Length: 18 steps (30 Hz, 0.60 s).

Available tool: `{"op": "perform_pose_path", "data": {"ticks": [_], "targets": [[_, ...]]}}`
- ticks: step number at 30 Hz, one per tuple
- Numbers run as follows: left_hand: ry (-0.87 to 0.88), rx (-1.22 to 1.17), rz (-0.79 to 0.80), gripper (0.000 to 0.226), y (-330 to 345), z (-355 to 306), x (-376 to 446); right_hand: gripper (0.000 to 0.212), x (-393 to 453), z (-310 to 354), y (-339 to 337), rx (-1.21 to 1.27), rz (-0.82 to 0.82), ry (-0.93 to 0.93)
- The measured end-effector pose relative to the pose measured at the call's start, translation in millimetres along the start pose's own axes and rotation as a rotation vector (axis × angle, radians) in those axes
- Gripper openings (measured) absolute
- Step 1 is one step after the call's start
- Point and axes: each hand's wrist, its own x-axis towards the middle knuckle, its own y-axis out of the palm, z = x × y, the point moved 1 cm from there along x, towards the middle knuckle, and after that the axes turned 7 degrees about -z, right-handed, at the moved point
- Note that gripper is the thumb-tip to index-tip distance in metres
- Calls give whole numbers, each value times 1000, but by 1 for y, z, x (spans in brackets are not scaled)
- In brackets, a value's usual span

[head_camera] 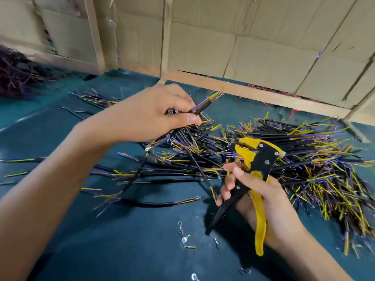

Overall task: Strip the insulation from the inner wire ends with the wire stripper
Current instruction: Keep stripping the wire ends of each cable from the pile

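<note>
Over blue table (101, 240), left hand (146, 114) pinches cable (199, 109); right hand (261, 197) grips wire stripper (257, 159).

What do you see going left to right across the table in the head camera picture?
Dark wire heap → left hand pinching a black cable → yellow wire stripper in the right hand → big cable pile.

wire stripper (256, 173): yellow and black, lower right of frame, head up-left, handles spread, yellow handle trailing down | cable piece (202, 108): short black sheath, yellow and purple inner wires fanned from its upper end, tilted up-right, upper centre | cable pile (284, 157): black cables, yellow-purple ends, centre-right on desk
</note>
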Motion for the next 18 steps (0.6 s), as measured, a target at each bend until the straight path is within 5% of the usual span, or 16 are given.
{"op": "perform_pose_path", "data": {"ticks": [3, 18], "targets": [[9, -198, -126, 20, 18, -4, -12, 43, 0, 1, -2, 12, 17, -20], [-284, -1048, 90, 35, 72, -2, -23, 25, -1, 6, -6, -5, -30, -132]]}}
